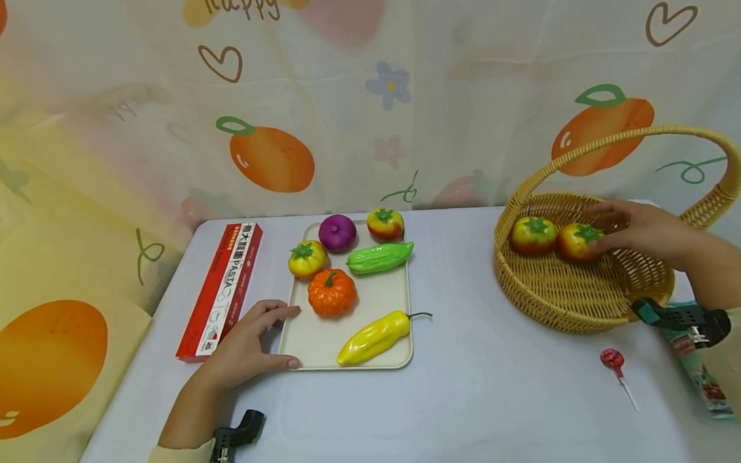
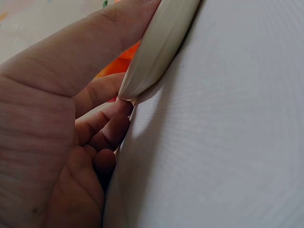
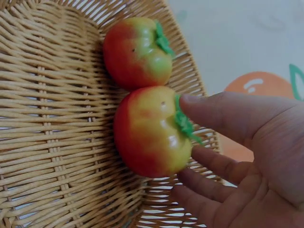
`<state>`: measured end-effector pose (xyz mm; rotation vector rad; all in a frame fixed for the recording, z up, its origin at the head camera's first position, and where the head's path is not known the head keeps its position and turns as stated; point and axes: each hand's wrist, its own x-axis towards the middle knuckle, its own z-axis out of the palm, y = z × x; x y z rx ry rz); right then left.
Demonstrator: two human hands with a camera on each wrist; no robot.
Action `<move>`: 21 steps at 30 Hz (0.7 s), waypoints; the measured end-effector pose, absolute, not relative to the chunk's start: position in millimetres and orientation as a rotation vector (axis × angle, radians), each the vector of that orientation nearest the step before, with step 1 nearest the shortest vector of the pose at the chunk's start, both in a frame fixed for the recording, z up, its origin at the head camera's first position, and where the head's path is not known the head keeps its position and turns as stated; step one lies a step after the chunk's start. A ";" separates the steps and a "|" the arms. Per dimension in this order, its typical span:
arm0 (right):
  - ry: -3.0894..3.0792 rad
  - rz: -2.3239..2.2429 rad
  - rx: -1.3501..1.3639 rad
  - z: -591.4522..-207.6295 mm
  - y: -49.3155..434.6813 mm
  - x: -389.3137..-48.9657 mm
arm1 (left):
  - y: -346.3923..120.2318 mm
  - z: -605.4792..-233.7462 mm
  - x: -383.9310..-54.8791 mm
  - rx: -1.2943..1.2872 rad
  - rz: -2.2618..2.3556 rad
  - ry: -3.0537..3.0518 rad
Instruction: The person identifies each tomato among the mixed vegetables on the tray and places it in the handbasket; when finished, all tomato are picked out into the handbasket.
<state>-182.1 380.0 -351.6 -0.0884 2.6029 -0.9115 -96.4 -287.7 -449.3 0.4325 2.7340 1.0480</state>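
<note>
Glossy round tomato [image 1: 573, 247]: in woven basket [image 1: 553, 290], near far edge, at right hand [image 1: 646, 232], fingers spread. Left hand [image 1: 247, 346]: spread at smooth tray [image 1: 381, 294], left edge.

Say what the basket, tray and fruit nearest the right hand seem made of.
Basket: probably rattan or a plastic imitation; woven strands, slight sheen. Tray: likely plastic; smooth, cream, raised rim. Fruit: probably plastic or coated foam; glossy skin, bright highlights.
</note>
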 end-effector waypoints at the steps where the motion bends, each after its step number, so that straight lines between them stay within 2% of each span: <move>1: 2.610 -0.910 -0.093 -349.4 379.9 -181.1 | -287.8 -449.3 -96.4 0.433 1.053 2.732; 21: 2.714 -0.905 -0.170 -324.3 359.0 -139.9 | -288.2 -450.3 -96.5 0.432 1.063 2.732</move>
